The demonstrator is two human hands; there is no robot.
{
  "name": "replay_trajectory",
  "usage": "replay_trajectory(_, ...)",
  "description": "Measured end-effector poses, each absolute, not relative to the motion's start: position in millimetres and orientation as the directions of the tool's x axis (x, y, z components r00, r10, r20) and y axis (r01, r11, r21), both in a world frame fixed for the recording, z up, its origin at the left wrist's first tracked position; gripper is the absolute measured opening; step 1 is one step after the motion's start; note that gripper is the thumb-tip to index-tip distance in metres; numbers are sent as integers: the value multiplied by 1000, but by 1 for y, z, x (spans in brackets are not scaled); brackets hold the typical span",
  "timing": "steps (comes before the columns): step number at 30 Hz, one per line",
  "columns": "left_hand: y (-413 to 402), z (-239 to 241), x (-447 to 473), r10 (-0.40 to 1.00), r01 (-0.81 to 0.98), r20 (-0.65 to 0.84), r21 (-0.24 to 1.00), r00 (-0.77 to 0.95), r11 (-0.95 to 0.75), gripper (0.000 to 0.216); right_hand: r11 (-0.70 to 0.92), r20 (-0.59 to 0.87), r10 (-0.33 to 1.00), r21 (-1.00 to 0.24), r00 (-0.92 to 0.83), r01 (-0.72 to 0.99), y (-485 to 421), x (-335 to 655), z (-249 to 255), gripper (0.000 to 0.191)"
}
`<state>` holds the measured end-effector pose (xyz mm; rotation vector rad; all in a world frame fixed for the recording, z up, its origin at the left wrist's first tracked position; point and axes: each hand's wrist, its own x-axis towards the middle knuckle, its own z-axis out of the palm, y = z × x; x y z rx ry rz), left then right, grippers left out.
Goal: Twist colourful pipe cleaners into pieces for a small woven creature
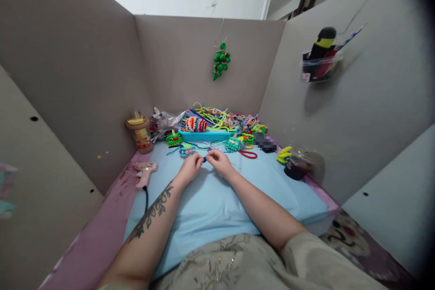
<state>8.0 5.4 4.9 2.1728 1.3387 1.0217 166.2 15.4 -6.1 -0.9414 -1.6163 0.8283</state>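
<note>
My left hand [192, 166] and my right hand [220, 163] meet over the light blue cloth, fingers pinched close together. Between their fingertips shows a small dark blue piece [204, 159], perhaps cord; most of it is hidden by the fingers. Just beyond my left hand lies a light blue knotted figure [186, 149]. A teal one [234, 143] sits past my right hand, beside a red cord loop [248, 154]. Behind them stands a blue tray [209, 136] heaped with colourful cords [217, 118] and a striped coiled piece [196, 124].
On the left are a pink glue gun [147, 175] with a black cable and a lidded cup [140, 133]. A dark container [297, 166] stands at the right edge near a dark phone-like object [267, 143]. Grey panels surround the table; a green bead cluster [221, 61] hangs behind.
</note>
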Motion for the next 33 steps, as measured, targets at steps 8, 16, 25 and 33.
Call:
replay_trajectory(8,4,9,8,923,451,227,820,310,-353,27,423,411,906,-868,-104,260,14,169,-3,18)
replay_trajectory(16,4,4,10,921,443,271,815,281,-375,25,484,476,872,-802,-113,351,15,165,-6,16)
replay_trajectory(25,4,1,23,938,346,320,872,130,-346,20,547,642,766,-623,-34,559,14,155,-6,14)
replay_trajectory(33,3,-3,34,949,291,313,905,39,-310,17,511,671,740,-527,-36,679,17,153,-6,13)
